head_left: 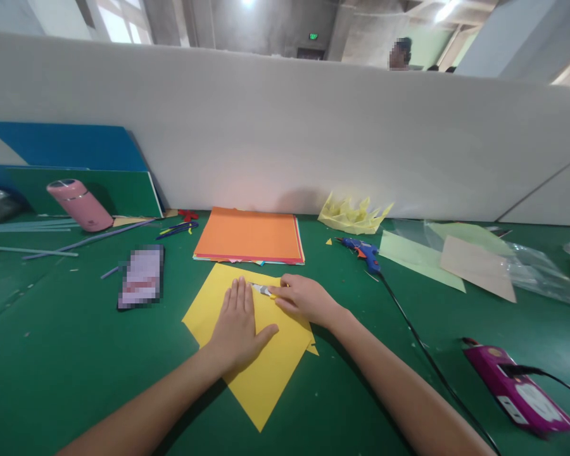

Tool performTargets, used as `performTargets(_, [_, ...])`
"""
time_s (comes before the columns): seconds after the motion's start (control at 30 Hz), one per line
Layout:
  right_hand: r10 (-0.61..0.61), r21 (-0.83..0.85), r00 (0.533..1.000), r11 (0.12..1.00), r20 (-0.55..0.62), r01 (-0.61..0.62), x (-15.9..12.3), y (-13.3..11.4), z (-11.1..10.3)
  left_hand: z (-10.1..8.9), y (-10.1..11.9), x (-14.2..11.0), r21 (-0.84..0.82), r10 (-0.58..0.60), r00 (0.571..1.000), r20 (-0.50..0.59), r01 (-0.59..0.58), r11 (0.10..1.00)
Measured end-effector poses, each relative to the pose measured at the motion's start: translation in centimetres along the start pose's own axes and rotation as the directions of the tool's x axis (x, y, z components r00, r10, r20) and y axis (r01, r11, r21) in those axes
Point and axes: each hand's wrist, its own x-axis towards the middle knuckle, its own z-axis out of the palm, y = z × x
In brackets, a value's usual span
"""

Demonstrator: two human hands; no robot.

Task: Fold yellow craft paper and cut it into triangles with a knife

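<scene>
Yellow paper (266, 380) lies turned at an angle on the green tabletop, with smaller yellow pieces poking out at its right edge. Flat on the paper rests my left hand (237, 326), fingers stretched out and thumb spread to the right. My right hand (306, 301) is closed around a utility knife (262, 290); its blade points left, close to my left fingertips and against the paper near its upper edge. Most of the knife's handle is hidden in my fingers.
Behind the yellow paper sits a stack of coloured paper (251, 234), orange on top. A blue glue gun (363, 250) trails its cord to a magenta power strip (517, 389). Further off are a yellow paper crown (354, 215), a phone (141, 277), scissors (178, 229) and a pink bottle (80, 206).
</scene>
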Motion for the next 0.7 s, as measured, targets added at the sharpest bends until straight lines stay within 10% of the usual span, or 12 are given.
performTargets(0.7, [0.038,-0.005,0.998,0.999,-0.058,-0.038,1.8,-0.3,0.7,0.7,-0.2,0.0,0.007,0.021,0.999,-0.044,-0.020,1.000])
